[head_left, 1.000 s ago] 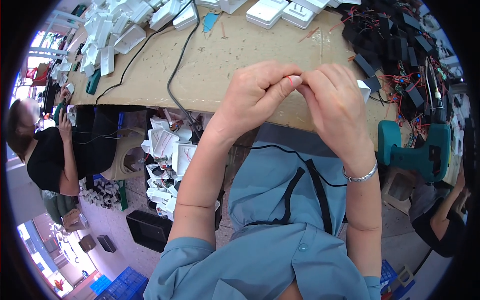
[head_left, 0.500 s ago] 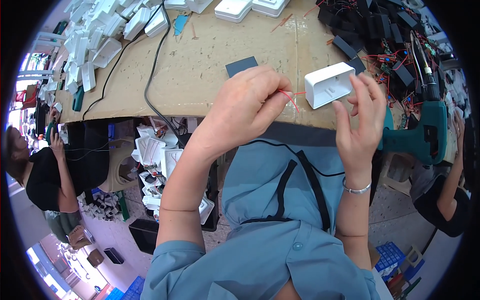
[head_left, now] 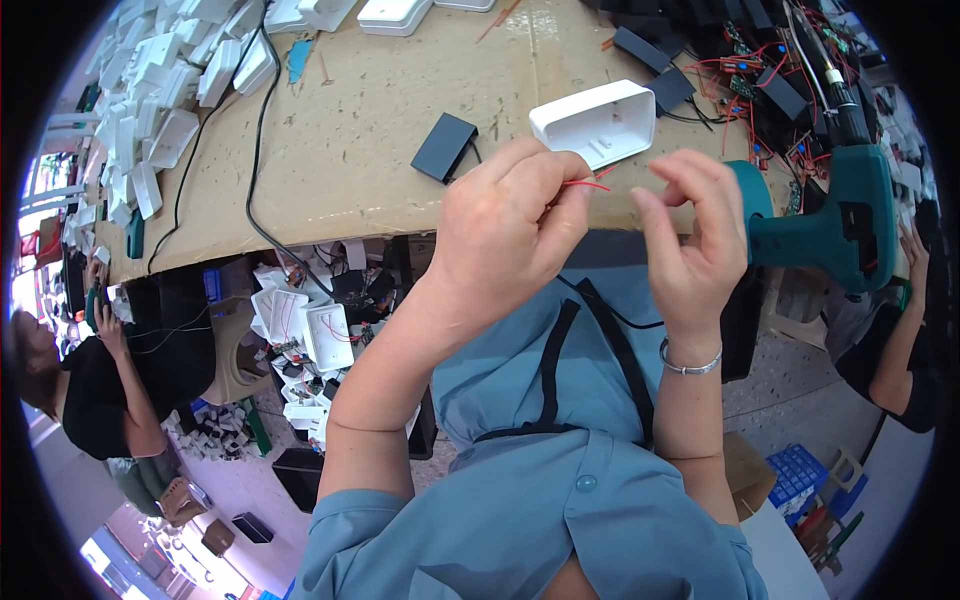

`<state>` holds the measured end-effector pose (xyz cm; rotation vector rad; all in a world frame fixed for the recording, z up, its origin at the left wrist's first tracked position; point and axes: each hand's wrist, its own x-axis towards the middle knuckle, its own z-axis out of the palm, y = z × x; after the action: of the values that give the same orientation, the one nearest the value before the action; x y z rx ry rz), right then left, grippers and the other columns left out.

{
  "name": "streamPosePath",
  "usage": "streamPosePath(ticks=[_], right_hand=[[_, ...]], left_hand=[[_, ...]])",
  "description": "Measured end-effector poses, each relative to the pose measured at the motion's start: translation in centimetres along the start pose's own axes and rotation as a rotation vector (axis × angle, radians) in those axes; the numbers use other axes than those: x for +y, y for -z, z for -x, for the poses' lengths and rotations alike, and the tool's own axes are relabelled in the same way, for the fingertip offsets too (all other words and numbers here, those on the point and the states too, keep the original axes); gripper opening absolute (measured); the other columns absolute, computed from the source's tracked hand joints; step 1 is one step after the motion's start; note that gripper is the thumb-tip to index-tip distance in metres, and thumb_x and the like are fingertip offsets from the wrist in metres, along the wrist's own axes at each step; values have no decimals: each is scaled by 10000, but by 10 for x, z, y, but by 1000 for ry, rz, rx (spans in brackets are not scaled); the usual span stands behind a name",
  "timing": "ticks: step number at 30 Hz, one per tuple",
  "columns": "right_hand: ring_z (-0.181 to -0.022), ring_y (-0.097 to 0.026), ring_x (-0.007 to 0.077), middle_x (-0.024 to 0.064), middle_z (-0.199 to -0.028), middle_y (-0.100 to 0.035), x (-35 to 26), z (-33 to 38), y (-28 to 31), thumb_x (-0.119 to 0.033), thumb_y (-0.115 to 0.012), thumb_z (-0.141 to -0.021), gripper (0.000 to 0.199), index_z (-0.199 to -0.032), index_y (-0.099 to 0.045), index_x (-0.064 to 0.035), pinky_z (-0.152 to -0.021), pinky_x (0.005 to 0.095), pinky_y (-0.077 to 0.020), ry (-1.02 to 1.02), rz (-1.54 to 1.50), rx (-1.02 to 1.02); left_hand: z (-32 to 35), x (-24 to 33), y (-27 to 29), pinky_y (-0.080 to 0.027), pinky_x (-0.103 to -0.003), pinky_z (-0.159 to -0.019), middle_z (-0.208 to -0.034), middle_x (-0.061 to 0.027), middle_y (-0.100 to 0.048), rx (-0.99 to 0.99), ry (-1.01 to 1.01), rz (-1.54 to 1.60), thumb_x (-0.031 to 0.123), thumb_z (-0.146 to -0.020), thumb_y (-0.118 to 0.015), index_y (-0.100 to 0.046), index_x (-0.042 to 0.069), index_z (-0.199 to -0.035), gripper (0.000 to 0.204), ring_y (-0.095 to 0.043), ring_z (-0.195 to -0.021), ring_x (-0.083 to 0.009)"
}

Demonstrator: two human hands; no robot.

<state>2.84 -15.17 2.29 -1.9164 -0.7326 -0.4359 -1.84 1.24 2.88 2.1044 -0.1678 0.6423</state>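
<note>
Cardboard-covered table (head_left: 330,170) carries a white plastic box (head_left: 597,122) near its front edge, now set down rather than held as half a second ago. My left hand (head_left: 510,235) pinches a thin red wire (head_left: 588,184) between thumb and fingers. My right hand (head_left: 692,240) has let go, fingers curled loosely, empty, beside a green drill (head_left: 835,215). I judge the work has shifted to the wire.

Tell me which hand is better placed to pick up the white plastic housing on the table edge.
Right hand: its fingers look empty and it sits just below the white housing. The left hand is pinching a thin red wire.
</note>
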Motion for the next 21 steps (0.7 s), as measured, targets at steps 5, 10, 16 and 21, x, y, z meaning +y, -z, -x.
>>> streamPosePath(ticks=[5, 10, 16, 21], right_hand=[[-765, -501, 97, 93, -1031, -565, -2, 11, -2, 80, -645, -777, 247, -1017, -611, 36, -667, 209, -428, -154, -242, -73], [-787, -525, 101, 105, -1044, -555, -3, 12, -5, 85, -649, -776, 216, -985, -627, 35, -662, 198, -444, -117, -301, -20], [-693, -557, 146, 126, -1000, -552, 8, 8, -12, 70, -678, -741, 226, -948, -640, -10, -580, 239, -473, 173, -51, 25], [-718, -573, 174, 123, -974, -566, 7, 5, -8, 53, -692, -732, 191, -905, -627, 4, -597, 249, -480, 190, -10, 23]], left_hand=[[-1, -1, -4, -407, -243, -493, -718, -70, -574, -34, -19, 37, -2, -774, -638, -624, 0, -844, 72, -520, -574, -137], [-2, 3, -5, -412, -254, -503, -720, -76, -572, -70, -2, 1, 8, -775, -637, -620, 1, -845, 73, -536, -593, -154], [-3, 4, -7, -416, -256, -509, -719, -76, -568, -89, -12, 15, 9, -779, -634, -616, 2, -839, 63, -541, -596, -152], [-2, -1, -5, -452, -342, -516, -714, -101, -545, -94, -37, 12, 32, -755, -638, -595, 19, -856, 111, -559, -593, -259]])
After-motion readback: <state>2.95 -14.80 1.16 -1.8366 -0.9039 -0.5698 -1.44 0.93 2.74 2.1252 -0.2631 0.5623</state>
